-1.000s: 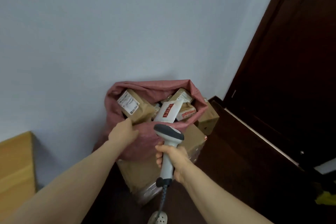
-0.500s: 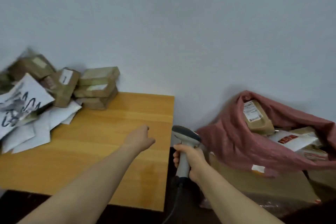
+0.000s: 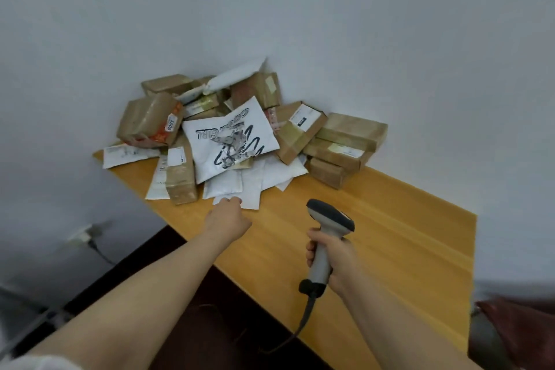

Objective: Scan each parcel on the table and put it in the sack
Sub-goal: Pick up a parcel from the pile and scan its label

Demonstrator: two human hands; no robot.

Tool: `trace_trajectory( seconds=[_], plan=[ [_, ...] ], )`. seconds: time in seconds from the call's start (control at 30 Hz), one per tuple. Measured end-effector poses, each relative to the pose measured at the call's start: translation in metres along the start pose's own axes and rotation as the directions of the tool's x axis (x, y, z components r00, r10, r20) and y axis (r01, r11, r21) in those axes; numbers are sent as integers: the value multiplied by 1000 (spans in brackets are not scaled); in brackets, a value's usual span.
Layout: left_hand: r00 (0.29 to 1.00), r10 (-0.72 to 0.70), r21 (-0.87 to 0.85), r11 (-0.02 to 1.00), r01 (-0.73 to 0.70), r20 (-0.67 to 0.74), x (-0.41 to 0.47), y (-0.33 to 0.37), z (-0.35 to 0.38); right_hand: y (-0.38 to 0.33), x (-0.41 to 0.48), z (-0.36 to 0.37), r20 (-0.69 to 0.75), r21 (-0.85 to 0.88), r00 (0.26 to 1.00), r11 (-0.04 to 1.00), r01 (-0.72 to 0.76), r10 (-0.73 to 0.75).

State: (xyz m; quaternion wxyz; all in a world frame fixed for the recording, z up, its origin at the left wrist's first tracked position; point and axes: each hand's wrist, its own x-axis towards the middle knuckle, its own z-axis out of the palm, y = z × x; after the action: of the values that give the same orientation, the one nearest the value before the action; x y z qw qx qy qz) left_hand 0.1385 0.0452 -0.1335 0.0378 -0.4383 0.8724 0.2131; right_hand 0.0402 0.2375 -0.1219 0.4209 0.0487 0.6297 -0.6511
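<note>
Turns from sack (image 3: 516, 327), now off table's (image 3: 390, 234) right end, toward pile (image 3: 240, 129) at table's far corner. Sets left hand (image 3: 228, 218) on white mailer (image 3: 250, 192), grip untellable; clutches scanner (image 3: 329, 221) in right hand (image 3: 335, 255). Likely starts next parcel.

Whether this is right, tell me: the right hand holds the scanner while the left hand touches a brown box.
Wrong on the box. In the head view the left hand touches a white mailer at the near edge of the pile; the right hand does hold the scanner.
</note>
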Motion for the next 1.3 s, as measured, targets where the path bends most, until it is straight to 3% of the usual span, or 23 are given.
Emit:
trace_trajectory(
  seconds=[0.5,0.6,0.8,0.9,1.0,1.17,1.23,1.3],
  plan=[
    [964,-251,-103,965,242,-90,98,-83,-43,-31,105,103,143,-107,989,994,-15,31],
    [949,-292,-111,954,279,-122,120,-96,-52,-30,118,121,145,-121,988,992,-39,57],
    [916,-346,-293,914,280,-205,192,-141,-93,-39,156,189,64,-58,997,998,-34,38],
    [912,-252,-218,958,188,-322,221,-161,-110,-39,168,234,13,-24,999,999,-39,40],
    [923,-6,-117,992,-43,-386,248,-159,-113,-36,174,266,-50,-7,998,999,-36,36],
    [946,322,-53,945,-323,-33,278,-122,-79,-35,179,272,-191,43,981,999,-15,23],
    [937,333,43,940,-339,106,287,-110,-57,-34,178,265,-237,61,971,998,-4,18],
    [946,287,144,940,-308,148,296,-100,-39,-32,173,256,-264,60,965,998,6,10]
  ],
)
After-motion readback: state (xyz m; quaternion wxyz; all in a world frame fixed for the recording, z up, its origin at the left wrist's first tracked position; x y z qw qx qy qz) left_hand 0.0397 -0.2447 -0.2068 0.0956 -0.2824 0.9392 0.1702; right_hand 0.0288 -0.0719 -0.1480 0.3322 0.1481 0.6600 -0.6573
